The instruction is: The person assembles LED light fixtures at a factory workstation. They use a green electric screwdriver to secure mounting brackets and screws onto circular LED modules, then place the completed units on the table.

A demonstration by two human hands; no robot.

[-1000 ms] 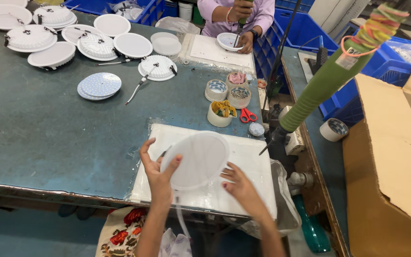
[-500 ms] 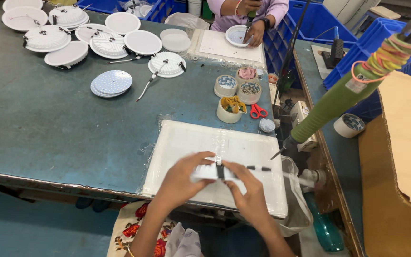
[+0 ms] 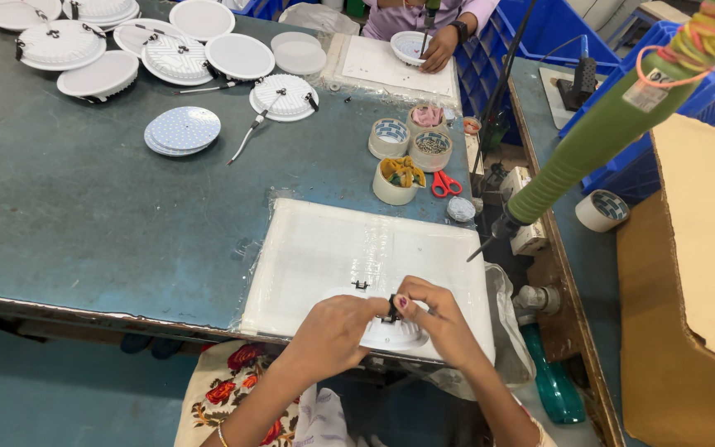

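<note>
Plastic lamp (image 3: 391, 333) looks light and stiff; your left hand (image 3: 337, 331) grips its rim, your right hand (image 3: 440, 319) pinches the black clip (image 3: 392, 308).

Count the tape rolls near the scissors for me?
4: two side by side above the scissors, one behind them, one left of the scissors. A fifth sits apart, far right. Others may be hidden.

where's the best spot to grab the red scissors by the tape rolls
Take the red scissors by their looped handles, coming from above on the near side. They lie flat on the table with the handles toward the person and clear of the tape rolls.
</note>
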